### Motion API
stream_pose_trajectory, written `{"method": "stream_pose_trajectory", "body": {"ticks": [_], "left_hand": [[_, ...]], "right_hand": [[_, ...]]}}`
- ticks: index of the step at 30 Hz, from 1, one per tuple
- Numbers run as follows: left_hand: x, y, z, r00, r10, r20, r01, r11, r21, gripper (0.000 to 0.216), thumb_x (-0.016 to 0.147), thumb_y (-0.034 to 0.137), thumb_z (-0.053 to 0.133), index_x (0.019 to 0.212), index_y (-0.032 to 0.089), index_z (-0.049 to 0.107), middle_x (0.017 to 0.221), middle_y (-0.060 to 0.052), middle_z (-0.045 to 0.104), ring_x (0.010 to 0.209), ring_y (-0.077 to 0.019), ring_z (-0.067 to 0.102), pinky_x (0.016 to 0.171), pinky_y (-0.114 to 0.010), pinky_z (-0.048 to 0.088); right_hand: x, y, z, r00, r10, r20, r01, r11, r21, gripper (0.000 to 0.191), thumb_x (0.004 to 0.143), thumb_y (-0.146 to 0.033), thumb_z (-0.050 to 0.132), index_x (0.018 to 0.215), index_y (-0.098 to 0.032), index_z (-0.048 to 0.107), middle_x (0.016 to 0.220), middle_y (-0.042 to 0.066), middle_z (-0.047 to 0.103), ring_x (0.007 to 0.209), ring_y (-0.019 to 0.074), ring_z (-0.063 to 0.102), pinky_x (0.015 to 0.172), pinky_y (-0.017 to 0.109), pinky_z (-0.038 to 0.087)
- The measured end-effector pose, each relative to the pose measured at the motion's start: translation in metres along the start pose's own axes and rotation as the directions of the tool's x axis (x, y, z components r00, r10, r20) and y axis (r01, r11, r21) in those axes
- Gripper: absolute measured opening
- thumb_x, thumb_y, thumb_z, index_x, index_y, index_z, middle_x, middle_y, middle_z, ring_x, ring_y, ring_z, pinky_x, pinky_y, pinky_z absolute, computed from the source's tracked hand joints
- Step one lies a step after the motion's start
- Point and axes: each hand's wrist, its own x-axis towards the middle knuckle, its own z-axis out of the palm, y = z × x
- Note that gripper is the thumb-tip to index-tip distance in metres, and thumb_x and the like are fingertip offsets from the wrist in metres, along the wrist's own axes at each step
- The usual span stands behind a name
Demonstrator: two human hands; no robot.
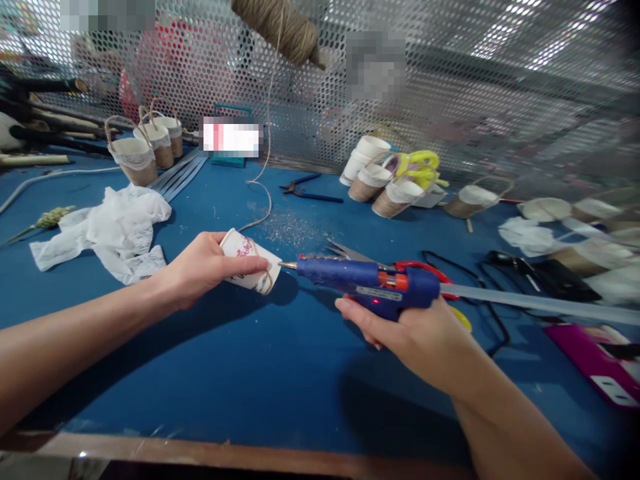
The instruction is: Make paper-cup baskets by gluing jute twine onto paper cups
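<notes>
My left hand (pixel 210 267) is closed around a white paper cup (pixel 253 251) with a red printed pattern, tilted on its side. A strand of twine (pixel 271 280) lies around the cup near its right end, under my thumb. My right hand (pixel 410 333) grips a blue hot glue gun (pixel 345 277), with a long clear glue stick (pixel 530 301) coming out of its back. The gun's metal nozzle points left and is at or very near the cup's edge. A small red light glows on the gun's side.
Red-handled scissors (pixel 350 252) lie behind the gun, and pliers (pixel 310 191) lie farther back. White lace (pixel 110 227) is heaped at left. Twine-wrapped cups (pixel 133 163) stand back left, others (pixel 397 199) back right. A twine spool (pixel 280 30) hangs above. Black cables (pixel 493 313) and a magenta object (pixel 585 360) lie right.
</notes>
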Motion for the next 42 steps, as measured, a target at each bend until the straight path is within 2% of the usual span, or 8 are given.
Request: {"method": "stream_pose_trajectory", "body": {"ticks": [6,11,14,20,25,29,37,42], "left_hand": [[0.0,-0.002,-0.001,0.999,0.027,0.017,-0.027,0.999,0.026,0.02,0.056,0.025,0.075,0.07,0.013,0.066,0.069,-0.003,0.071,0.062,-0.0135,0.063,0.064,-0.024,0.048],[-0.002,-0.001,0.0,0.999,0.027,0.029,-0.028,0.999,0.034,0.018,0.059,0.026,0.073,0.071,0.014,0.067,0.072,-0.004,0.071,0.064,-0.0133,0.063,0.066,-0.023,0.048],[-0.003,0.0,0.0,0.998,0.043,0.048,-0.045,0.998,0.033,0.018,0.059,0.026,0.073,0.071,0.014,0.067,0.072,-0.003,0.071,0.063,-0.0127,0.063,0.066,-0.022,0.048],[-0.003,-0.001,-0.001,0.996,0.069,0.05,-0.07,0.997,0.024,0.017,0.06,0.024,0.073,0.073,0.014,0.067,0.072,-0.002,0.071,0.062,-0.0114,0.063,0.066,-0.021,0.048],[-0.006,0.001,0.0,0.994,0.092,0.054,-0.095,0.994,0.056,0.014,0.061,0.022,0.072,0.073,0.015,0.067,0.075,-0.003,0.072,0.065,-0.0132,0.064,0.068,-0.023,0.049],[-0.006,0.001,-0.001,0.992,0.11,0.066,-0.115,0.991,0.072,0.016,0.061,0.023,0.071,0.073,0.014,0.066,0.076,-0.003,0.072,0.066,-0.0136,0.064,0.069,-0.023,0.049],[-0.003,-0.004,-0.004,0.986,0.152,0.063,-0.157,0.983,0.099,0.022,0.062,0.026,0.071,0.079,0.014,0.065,0.079,-0.005,0.071,0.069,-0.0149,0.064,0.07,-0.025,0.05],[-0.003,-0.004,-0.003,0.987,0.146,0.07,-0.152,0.985,0.079,0.021,0.062,0.025,0.071,0.078,0.014,0.064,0.078,-0.004,0.071,0.067,-0.0134,0.064,0.069,-0.024,0.05]], "right_hand": [[-0.002,0.0,-0.002,0.995,0.012,0.096,-0.016,0.999,0.047,0.021,0.07,-0.04,0.058,0.057,-0.023,0.054,0.034,-0.006,0.047,0.033,0.0122,0.045,0.037,0.026,0.038],[0.0,-0.005,-0.004,0.971,0.178,0.158,-0.201,0.969,0.141,0.027,0.071,-0.041,0.055,0.055,-0.021,0.049,0.038,-0.005,0.049,0.035,0.0096,0.047,0.039,0.021,0.041],[-0.002,-0.011,-0.005,0.966,0.218,0.138,-0.24,0.956,0.171,0.027,0.071,-0.041,0.055,0.054,-0.021,0.048,0.037,-0.006,0.047,0.035,0.0092,0.046,0.04,0.021,0.041],[-0.001,-0.008,-0.007,0.956,0.208,0.208,-0.249,0.949,0.193,0.028,0.071,-0.041,0.056,0.055,-0.02,0.048,0.039,-0.005,0.048,0.037,0.0092,0.047,0.042,0.021,0.042],[0.0,-0.001,-0.008,0.969,0.172,0.174,-0.219,0.929,0.299,0.027,0.072,-0.043,0.055,0.062,-0.018,0.051,0.041,-0.006,0.046,0.037,0.0086,0.045,0.039,0.021,0.041],[-0.003,-0.003,-0.009,0.964,0.164,0.208,-0.229,0.912,0.341,0.025,0.071,-0.042,0.057,0.062,-0.019,0.052,0.041,-0.005,0.046,0.037,0.0087,0.044,0.038,0.021,0.041],[-0.003,-0.004,-0.011,0.988,0.063,0.14,-0.09,0.977,0.194,0.021,0.071,-0.039,0.056,0.061,-0.022,0.055,0.038,-0.006,0.047,0.035,0.0105,0.044,0.036,0.024,0.038],[-0.003,-0.005,-0.012,0.986,0.08,0.149,-0.105,0.979,0.173,0.02,0.072,-0.039,0.055,0.063,-0.022,0.056,0.038,-0.006,0.048,0.035,0.011,0.045,0.036,0.024,0.038]]}}
